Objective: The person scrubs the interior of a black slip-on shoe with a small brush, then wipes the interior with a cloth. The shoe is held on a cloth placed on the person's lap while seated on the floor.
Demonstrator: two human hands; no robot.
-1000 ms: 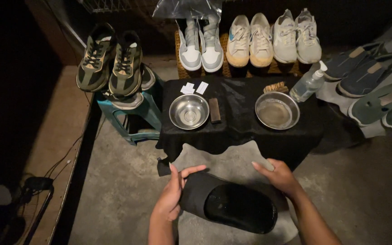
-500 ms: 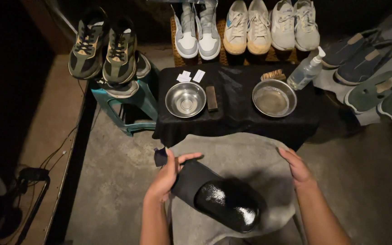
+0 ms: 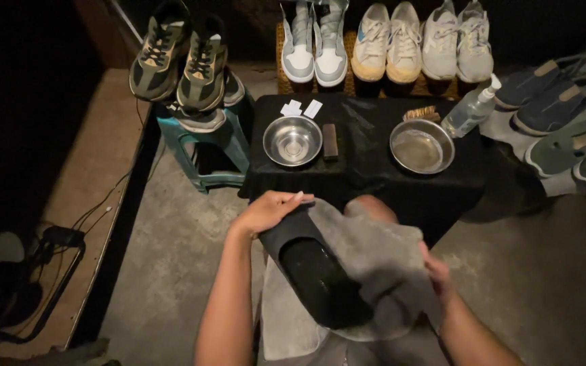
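A shiny black shoe point(image 3: 317, 274) lies across my lap, its sole side up and its far end toward the low table. My left hand point(image 3: 269, 210) grips that far end, fingers curled over the edge. A grey cloth point(image 3: 367, 254) is draped over the right side of the shoe and hangs down under it. My right hand point(image 3: 434, 274) clutches the cloth against the shoe and is mostly hidden by the folds.
A low table point(image 3: 367, 135) under black cloth stands just ahead, bearing two steel bowls point(image 3: 292, 140) point(image 3: 421, 146), a dark block, a brush and a spray bottle point(image 3: 469, 108). Sneakers line the back; a teal stool point(image 3: 205, 149) with shoes is at left, slippers at right.
The grey cloth, which lay flat under the shoe, has been pulled up over its right side by my right hand. My left hand shifted up to the shoe's far end.
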